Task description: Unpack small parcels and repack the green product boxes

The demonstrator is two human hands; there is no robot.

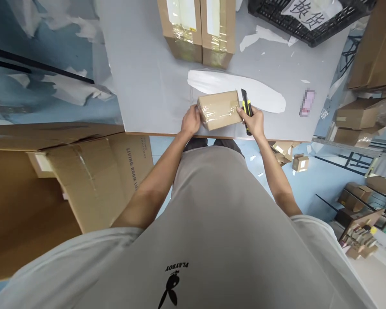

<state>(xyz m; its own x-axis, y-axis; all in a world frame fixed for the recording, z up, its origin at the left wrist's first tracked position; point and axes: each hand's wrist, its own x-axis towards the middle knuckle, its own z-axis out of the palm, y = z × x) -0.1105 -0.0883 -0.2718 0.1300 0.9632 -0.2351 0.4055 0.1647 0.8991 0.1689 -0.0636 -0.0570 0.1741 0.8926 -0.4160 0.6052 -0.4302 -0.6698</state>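
The box (219, 110) sits between the left hand (191, 121), curled against one end, and the right hand (255, 122), wrapped round a knife (247, 108) while pressing the other end, a shared grip that could let the box slip.
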